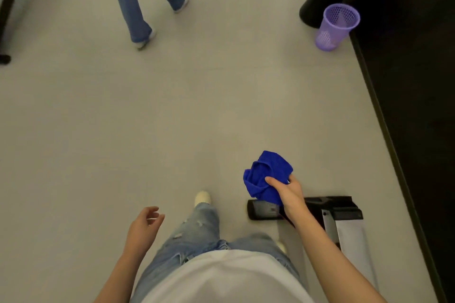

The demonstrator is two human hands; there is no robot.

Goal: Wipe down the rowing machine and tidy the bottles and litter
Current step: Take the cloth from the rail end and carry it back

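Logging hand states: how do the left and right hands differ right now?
The right hand grips a bunched blue cloth; the left hand holds nothing. The right hand is further forward, above the rowing machine; the left hand is beside the leg, fingers loosely curled. Both are bare.

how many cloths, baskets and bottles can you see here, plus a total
cloths: 1, the blue cloth held in the right hand
baskets: 1, the purple mesh basket
bottles: 0 in view
total: 2

My cloth (pixel 267 176) is vivid blue, the mesh bin (pixel 336 26) lilac, my jeans (pixel 197 236) faded blue, floor (pixel 147 118) grey.
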